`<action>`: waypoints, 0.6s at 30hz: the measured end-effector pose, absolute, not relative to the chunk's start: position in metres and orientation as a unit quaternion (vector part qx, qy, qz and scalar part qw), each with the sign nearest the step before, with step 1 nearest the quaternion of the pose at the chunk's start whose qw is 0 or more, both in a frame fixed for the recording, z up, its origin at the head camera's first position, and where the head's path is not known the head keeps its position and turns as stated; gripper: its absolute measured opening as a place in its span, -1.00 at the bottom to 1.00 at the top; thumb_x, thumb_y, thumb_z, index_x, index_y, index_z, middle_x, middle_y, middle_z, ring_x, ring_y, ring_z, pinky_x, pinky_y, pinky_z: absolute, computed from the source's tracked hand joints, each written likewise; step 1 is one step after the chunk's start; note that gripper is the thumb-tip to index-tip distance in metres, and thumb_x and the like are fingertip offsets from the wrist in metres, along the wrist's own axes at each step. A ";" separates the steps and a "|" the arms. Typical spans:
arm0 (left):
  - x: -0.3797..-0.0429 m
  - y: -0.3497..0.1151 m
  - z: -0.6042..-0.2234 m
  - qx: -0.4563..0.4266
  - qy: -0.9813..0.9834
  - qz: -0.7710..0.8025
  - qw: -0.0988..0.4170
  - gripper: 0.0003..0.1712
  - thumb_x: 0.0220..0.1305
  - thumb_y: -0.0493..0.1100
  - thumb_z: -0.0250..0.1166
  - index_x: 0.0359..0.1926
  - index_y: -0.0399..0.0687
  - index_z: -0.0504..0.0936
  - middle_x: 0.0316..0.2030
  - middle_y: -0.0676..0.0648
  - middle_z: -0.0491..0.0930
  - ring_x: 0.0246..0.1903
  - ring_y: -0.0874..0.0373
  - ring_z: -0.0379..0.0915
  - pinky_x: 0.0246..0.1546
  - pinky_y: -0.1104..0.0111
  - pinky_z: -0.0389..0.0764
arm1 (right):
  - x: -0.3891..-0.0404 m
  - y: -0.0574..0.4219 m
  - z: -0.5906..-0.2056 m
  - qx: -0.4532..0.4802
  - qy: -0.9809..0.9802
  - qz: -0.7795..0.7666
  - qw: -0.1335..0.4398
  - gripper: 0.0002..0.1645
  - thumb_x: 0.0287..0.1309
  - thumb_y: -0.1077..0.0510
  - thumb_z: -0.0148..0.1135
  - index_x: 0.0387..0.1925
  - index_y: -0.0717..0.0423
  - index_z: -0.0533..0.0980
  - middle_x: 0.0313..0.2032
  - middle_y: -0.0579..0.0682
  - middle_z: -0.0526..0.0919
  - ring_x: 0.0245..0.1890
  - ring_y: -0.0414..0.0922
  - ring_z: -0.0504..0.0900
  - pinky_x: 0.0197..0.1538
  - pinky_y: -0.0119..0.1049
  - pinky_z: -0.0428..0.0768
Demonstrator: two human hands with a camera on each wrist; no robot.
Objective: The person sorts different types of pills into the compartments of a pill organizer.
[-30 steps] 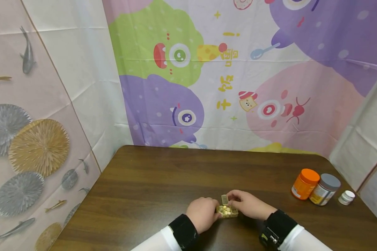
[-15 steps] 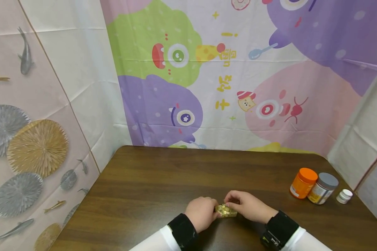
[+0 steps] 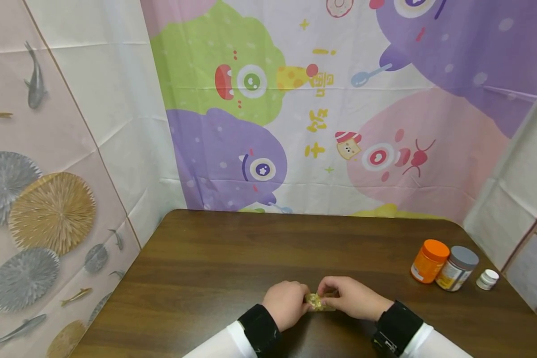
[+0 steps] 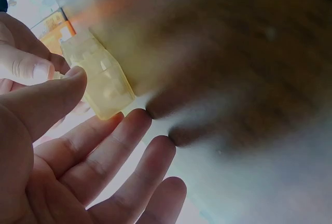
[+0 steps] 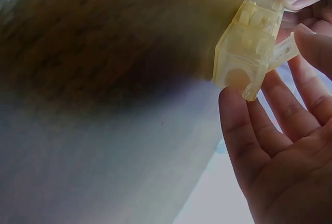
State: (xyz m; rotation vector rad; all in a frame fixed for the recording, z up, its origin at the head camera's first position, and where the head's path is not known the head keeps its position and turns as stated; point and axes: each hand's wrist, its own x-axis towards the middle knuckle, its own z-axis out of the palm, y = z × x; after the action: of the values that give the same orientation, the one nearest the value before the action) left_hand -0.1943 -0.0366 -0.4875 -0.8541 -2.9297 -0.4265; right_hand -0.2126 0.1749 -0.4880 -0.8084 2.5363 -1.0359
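A small see-through yellow pill box, split into compartments, is held between the two hands just above or on the table. My left hand grips its left end between thumb and fingers. In the left wrist view, the thumb lies on one side of the pill box and the fingertips touch its lower edge. On the box's right side is my right hand, its thumb against a raised lid and a fingertip at the box's corner. Pale, pill-like shapes show blurrily inside; the right fingers partly cover the box in the head view.
At the table's right side stand an orange jar, a grey-lidded jar and a small white bottle. The brown wooden table ends at a cartoon-printed curtain behind.
One second ago a lid stood upright at the box's back; that upright lid no longer shows. My right fingers have shifted left over the box, while my left hand keeps its grip.
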 end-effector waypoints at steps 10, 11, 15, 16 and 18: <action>-0.196 -0.037 -0.490 -0.284 -0.949 -0.134 0.031 -0.81 0.17 0.04 0.45 -0.39 0.06 0.71 -0.61 0.19 0.46 -0.61 0.31 0.30 -0.56 0.39 0.37 | -0.216 0.173 -0.487 -0.297 0.874 -0.354 0.149 -0.86 0.20 0.08 0.38 -0.23 -0.10 0.56 -0.20 -0.21 0.60 -0.19 -0.21 0.53 -0.17 -0.25 0.50; -0.196 -0.037 -0.490 -0.285 -0.948 -0.135 0.031 -0.81 0.17 0.04 0.45 -0.38 0.06 0.71 -0.60 0.19 0.47 -0.61 0.31 0.31 -0.56 0.38 0.38 | -0.216 0.173 -0.488 -0.298 0.875 -0.350 0.148 -0.85 0.20 0.07 0.39 -0.23 -0.11 0.56 -0.19 -0.22 0.60 -0.17 -0.21 0.53 -0.15 -0.24 0.50; -0.196 -0.037 -0.489 -0.289 -0.947 -0.134 0.033 -0.81 0.17 0.04 0.45 -0.38 0.07 0.71 -0.59 0.18 0.49 -0.60 0.31 0.35 -0.55 0.37 0.40 | -0.217 0.172 -0.489 -0.306 0.881 -0.331 0.143 -0.83 0.19 0.04 0.39 -0.20 -0.16 0.56 -0.16 -0.26 0.59 -0.09 -0.22 0.54 -0.06 -0.20 0.52; -0.196 -0.038 -0.489 -0.290 -0.947 -0.134 0.033 -0.81 0.17 0.04 0.45 -0.38 0.07 0.71 -0.59 0.17 0.50 -0.59 0.31 0.36 -0.55 0.37 0.41 | -0.217 0.172 -0.489 -0.309 0.882 -0.326 0.141 -0.83 0.19 0.04 0.39 -0.20 -0.17 0.56 -0.16 -0.27 0.58 -0.10 -0.22 0.54 -0.06 -0.20 0.52; -0.196 -0.038 -0.488 -0.291 -0.947 -0.129 0.034 -0.82 0.17 0.05 0.45 -0.38 0.09 0.71 -0.58 0.18 0.51 -0.59 0.31 0.37 -0.54 0.38 0.42 | -0.218 0.172 -0.488 -0.317 0.883 -0.317 0.137 -0.82 0.20 0.05 0.39 -0.18 -0.17 0.57 -0.16 -0.28 0.58 -0.12 -0.23 0.53 -0.07 -0.22 0.52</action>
State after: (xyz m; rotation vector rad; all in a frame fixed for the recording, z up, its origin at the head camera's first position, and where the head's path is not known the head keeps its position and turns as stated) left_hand -0.1957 -0.0380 -0.4876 -0.8943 -2.9147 -0.3965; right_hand -0.2178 0.1717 -0.4883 -0.9179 2.5562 -0.9166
